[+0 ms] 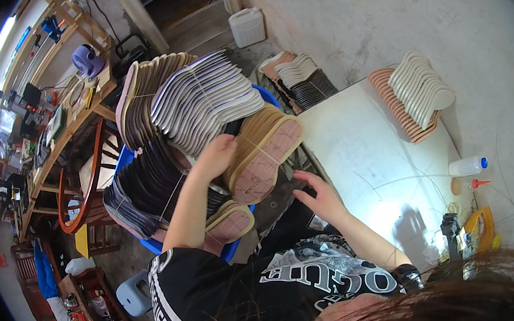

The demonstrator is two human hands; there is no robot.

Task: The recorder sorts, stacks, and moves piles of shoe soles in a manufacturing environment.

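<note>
A string-tied bundle of tan shoe soles [269,159] leans at the right side of a heaped blue tub, its pinkish end sole facing me. My left hand [217,158] is closed at the bundle's upper left edge, beside a small black piece [233,127]; its fingertips are partly hidden. To the right of the bundle, my right hand [321,199] is held with fingers apart and nothing in it. Bundled white soles [204,99], brown-edged soles [135,111] and black soles [153,179] crowd around the left hand. Another tan bundle [229,225] lies nearer me.
The blue tub [267,97] shows its rim behind the bundles. At right, a white table [345,143] carries pink and white sole bundles [413,99], a blue-capped bottle [468,166] and a red-tipped bottle [465,185]. A wooden chair [89,181] and a cluttered workbench [67,129] stand left.
</note>
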